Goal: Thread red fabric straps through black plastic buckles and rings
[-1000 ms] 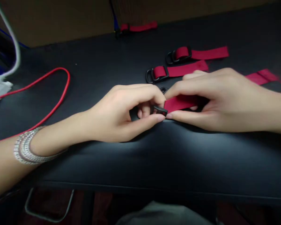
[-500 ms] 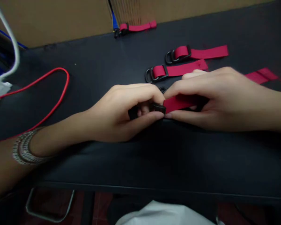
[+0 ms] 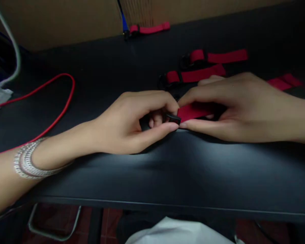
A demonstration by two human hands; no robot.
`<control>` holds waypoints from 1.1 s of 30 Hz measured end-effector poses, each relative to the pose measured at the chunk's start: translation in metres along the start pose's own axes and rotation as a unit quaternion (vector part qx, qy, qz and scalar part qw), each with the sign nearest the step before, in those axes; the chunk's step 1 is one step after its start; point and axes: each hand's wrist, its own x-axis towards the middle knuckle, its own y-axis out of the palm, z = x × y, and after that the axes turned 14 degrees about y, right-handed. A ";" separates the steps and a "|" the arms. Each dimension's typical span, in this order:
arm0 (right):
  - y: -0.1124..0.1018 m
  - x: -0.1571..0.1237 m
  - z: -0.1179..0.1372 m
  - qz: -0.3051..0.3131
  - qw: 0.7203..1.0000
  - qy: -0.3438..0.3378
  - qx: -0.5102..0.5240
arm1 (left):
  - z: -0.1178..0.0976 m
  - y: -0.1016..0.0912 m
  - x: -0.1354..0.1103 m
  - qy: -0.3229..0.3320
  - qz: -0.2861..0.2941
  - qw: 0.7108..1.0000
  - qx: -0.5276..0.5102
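Red webbing strap (image 3: pixel 194 112): woven cloth, matt. Black plastic buckle (image 3: pixel 173 118): smooth, matt. Black tabletop (image 3: pixel 218 173): smooth, soft sheen at 6 o'clock. Red cord (image 3: pixel 63 84), 9 o'clock: smooth coating. Silver metal bangle (image 3: pixel 25 162), 8 o'clock: shiny, ridged. Brown cardboard (image 3: pixel 66 23), 12 o'clock: matt.

Short flat red webbing strap (image 3: pixel 194 112), one end meeting a small black plastic buckle (image 3: pixel 173 118).

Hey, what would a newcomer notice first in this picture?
Two bare hands meet mid-table on the black table: the left hand pinches a small black plastic buckle, the right hand a short red webbing strap. More red straps lie beyond them, and a red cable loops left, past a silver bangle.
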 end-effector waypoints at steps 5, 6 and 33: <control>0.000 0.000 0.000 -0.001 1.000 -0.002 -0.002 | 0.001 0.001 0.000 0.004 -0.001 1.000 -0.009; 0.000 0.000 0.000 0.002 1.000 -0.002 0.000 | 0.000 0.000 0.000 0.001 -0.001 1.000 -0.013; 0.000 -0.001 -0.001 -0.002 1.000 -0.007 -0.004 | -0.001 0.000 -0.001 -0.012 0.005 1.000 0.001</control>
